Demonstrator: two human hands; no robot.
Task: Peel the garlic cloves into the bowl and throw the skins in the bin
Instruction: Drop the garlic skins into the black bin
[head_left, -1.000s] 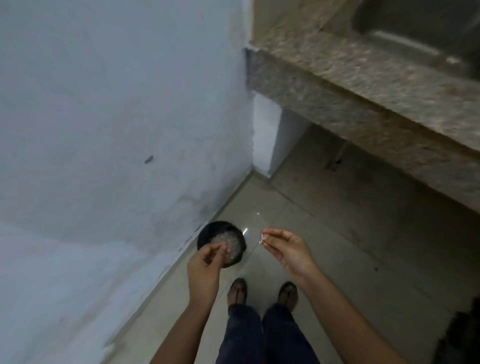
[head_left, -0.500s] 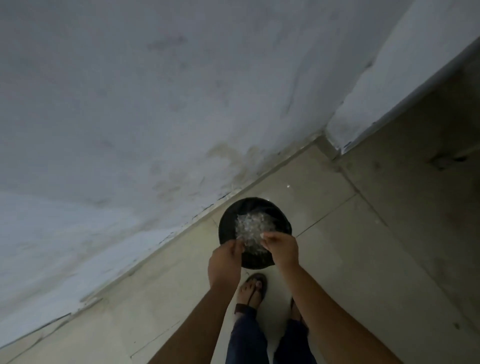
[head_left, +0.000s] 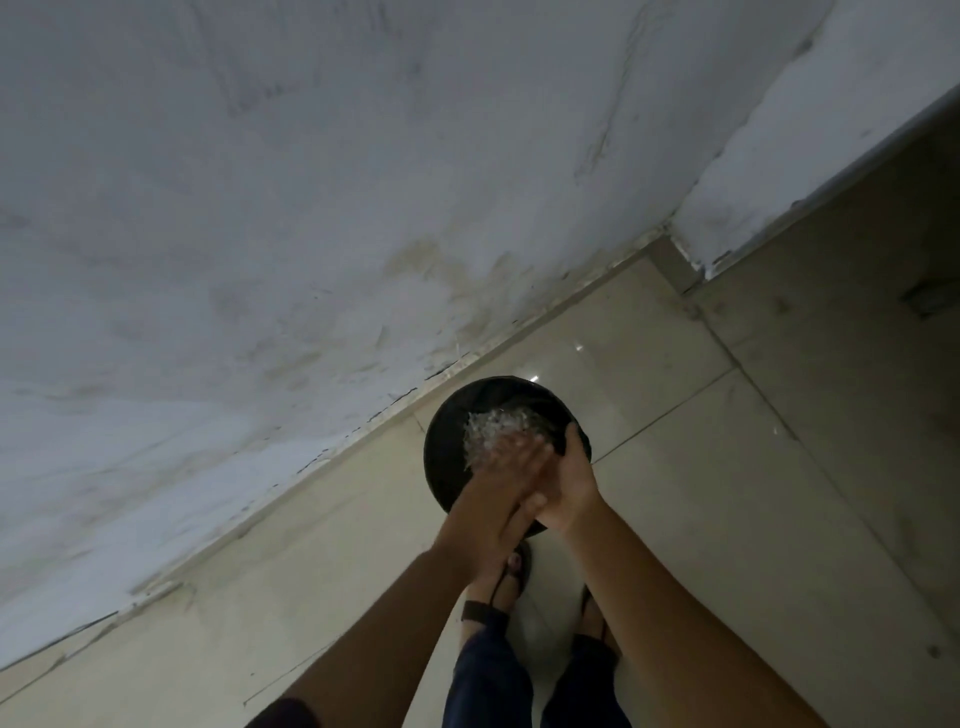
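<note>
A person stands over a round black bin (head_left: 440, 452) on a glossy beige tiled floor (head_left: 675, 467), close to the foot of a stained, whitewashed wall (head_left: 260, 208). A loose heap of pale, papery garlic skins (head_left: 493, 428) lies inside the bin, against its dark, smooth inner wall. Both hands hang directly above the opening, pressed together. The left hand (head_left: 496, 491) is blurred, its fingers (head_left: 519, 454) straight and laid flat across the palm of the right hand (head_left: 569, 480). The right hand's fingers (head_left: 571, 441) are extended with only a slight curve, and nothing can be seen held in either hand. Below the forearms are dark blue trousers (head_left: 488, 675) and strapped brown sandals (head_left: 522, 566) on the tiles beside the bin.
</note>
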